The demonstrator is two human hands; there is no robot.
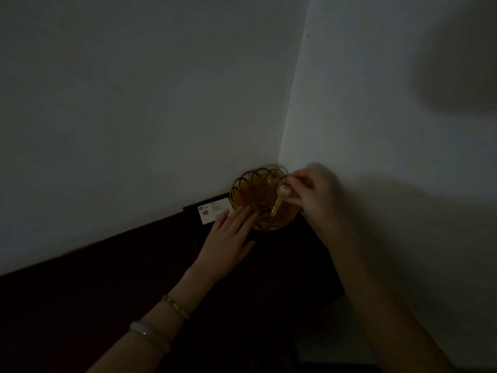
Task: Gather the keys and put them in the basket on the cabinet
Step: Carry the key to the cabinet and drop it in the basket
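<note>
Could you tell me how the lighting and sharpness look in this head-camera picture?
Head view: very dim; the cabinet is almost black, the right hand with the key is motion-blurred, a large soft shadow falls on the right wall, and the basket is murky.

Basket [265, 203] on cabinet [161, 278] in wall corner; card [213, 213] just left; key [279, 200] above basket.

Right hand [313, 196] pinches a key [279, 201] over the basket [243, 184] in the cabinet's [134, 292] far corner; left hand [228, 238] lies flat beside it.
</note>
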